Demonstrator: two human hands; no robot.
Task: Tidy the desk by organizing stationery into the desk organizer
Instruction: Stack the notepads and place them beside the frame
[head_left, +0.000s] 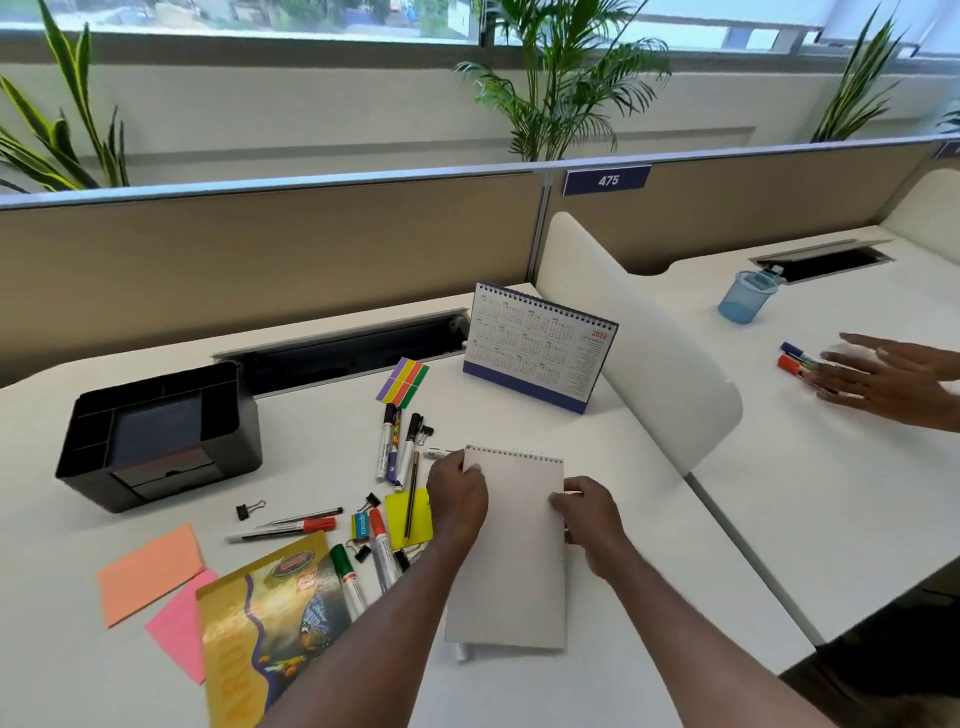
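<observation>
Both hands (460, 501) grip grey spiral notepad (511, 551), blank cover.

left hand (460, 501): grips notepad (511, 561) | right hand (589, 514): grips notepad | organizer (245, 439): well apart

White table (675, 519), black desk organizer (156, 431) back left, desk calendar (540, 348) standing rear centre, coloured flag strips (402, 382) left of it, markers (387, 441) and binder clips (248, 510) scattered mid-table, yellow sticky pad (397, 506) among them, spiral notepad (511, 545) centre, orange card (150, 577) over pink card (179, 623) front left, illustrated notebook (260, 623) overlapping the pink.
</observation>
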